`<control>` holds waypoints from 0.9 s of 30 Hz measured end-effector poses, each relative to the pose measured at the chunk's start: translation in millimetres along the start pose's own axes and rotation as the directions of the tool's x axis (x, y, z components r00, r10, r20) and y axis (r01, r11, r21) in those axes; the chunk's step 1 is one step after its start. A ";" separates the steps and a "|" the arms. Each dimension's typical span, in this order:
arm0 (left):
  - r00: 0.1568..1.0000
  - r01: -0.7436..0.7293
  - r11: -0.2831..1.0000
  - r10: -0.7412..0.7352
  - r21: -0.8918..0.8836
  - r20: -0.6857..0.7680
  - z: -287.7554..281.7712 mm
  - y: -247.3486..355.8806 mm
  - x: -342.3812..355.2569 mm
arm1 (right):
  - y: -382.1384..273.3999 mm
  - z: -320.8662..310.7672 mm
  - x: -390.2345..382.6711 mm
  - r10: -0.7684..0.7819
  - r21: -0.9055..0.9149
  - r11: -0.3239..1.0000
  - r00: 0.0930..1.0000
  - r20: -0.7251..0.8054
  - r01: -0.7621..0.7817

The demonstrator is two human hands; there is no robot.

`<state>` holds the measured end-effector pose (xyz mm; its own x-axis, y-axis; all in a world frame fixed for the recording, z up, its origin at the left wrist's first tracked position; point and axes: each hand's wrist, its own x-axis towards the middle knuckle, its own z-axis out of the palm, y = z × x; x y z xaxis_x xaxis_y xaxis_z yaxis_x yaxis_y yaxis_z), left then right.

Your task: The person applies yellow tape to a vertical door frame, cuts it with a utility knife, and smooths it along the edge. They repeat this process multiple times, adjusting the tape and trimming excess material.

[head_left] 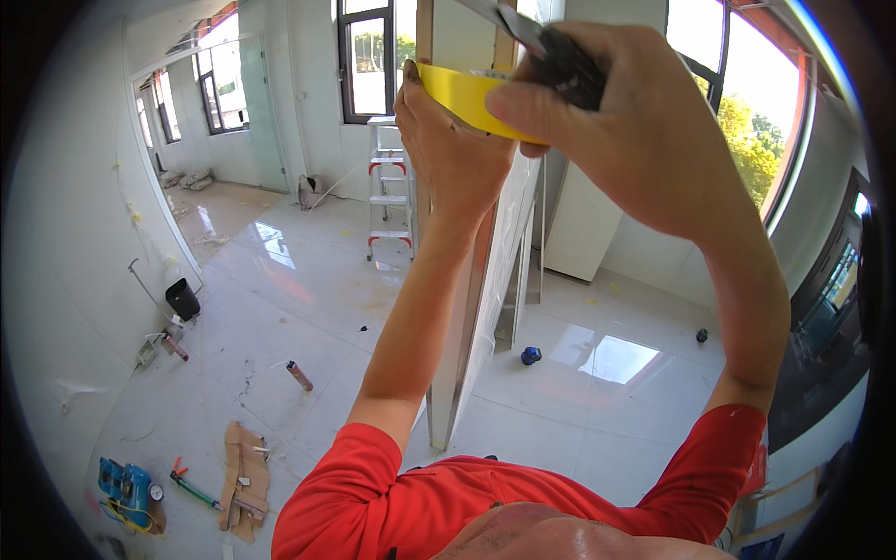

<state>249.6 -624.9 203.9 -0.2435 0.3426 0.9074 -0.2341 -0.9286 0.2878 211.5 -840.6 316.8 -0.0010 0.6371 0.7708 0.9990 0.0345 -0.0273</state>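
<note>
A yellow strip of tape (pixel 453 91) curves between my two raised hands, in front of an upright panel edge (pixel 452 364). The fingertips of my left hand (pixel 455 159) pinch its left end. My right hand (pixel 653 131) has its thumb pressed on the tape's right end. That same hand also grips a black-handled cutting tool (pixel 571 67) with a flat grey blade pointing up and left. Whether a tape roll sits behind the strip is hidden by the fingers.
A stepladder (pixel 389 191) stands beyond my left arm. On the left floor lie a blue air compressor (pixel 129 490), a green caulking gun (pixel 194 487), cardboard scraps (pixel 245 476) and a sealant tube (pixel 299 375). Right of the panel sits a small blue object (pixel 531 355).
</note>
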 end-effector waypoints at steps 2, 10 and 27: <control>0.994 0.108 0.974 -0.103 -0.200 0.039 -6.7 -6.9 4.1 | -30.3 -7.6 18.5 0.057 -0.130 0.990 0.995 0.078 -0.046; 0.961 0.265 0.890 -0.273 -0.370 0.033 -51.0 -56.5 45.8 | -99.4 39.9 95.6 -0.095 -0.492 0.850 0.973 0.211 0.190; 0.971 0.146 0.752 -0.232 -0.643 -0.051 -59.1 -137.5 46.0 | -145.2 104.6 131.5 -0.209 -0.702 0.509 0.862 0.461 0.498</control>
<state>214.9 -473.0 188.0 -0.2299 0.5552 0.7993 -0.8168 -0.5566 0.1517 61.8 -681.3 355.5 -0.2303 0.8970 0.3772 0.5390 -0.2051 0.8169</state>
